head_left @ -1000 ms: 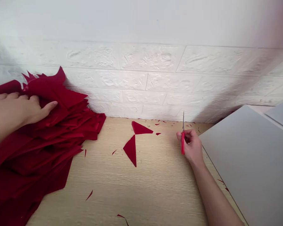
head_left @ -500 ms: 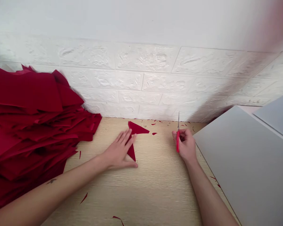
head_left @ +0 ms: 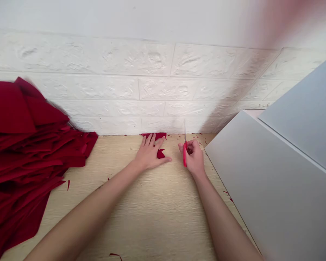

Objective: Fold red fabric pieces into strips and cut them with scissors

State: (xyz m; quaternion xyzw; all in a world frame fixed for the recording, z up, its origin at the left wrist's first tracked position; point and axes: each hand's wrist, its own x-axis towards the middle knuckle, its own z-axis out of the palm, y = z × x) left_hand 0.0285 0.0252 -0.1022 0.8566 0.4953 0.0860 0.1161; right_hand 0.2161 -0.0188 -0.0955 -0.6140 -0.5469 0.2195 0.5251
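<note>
Scissors (head_left: pixel 185 145), long axis and tips toward wall (head_left: pixel 119 87), right hand (head_left: pixel 195 156) pinching handles (head_left: pixel 184 159), left hand (head_left: pixel 149 153) spread.

The scissors (head_left: pixel 184 155) have red handles and a slim silver blade end pointing far, held in the right hand (head_left: pixel 195 156). Left of them, small deep-red cloth pieces (head_left: pixel 161 154) lie on the pale wooden surface (head_left: pixel 157 217) at its far side, close to the wall (head_left: pixel 119 121). Pointed corners show; the spread left hand (head_left: pixel 149 154) partly covers them, hiding their full outlines.
</note>
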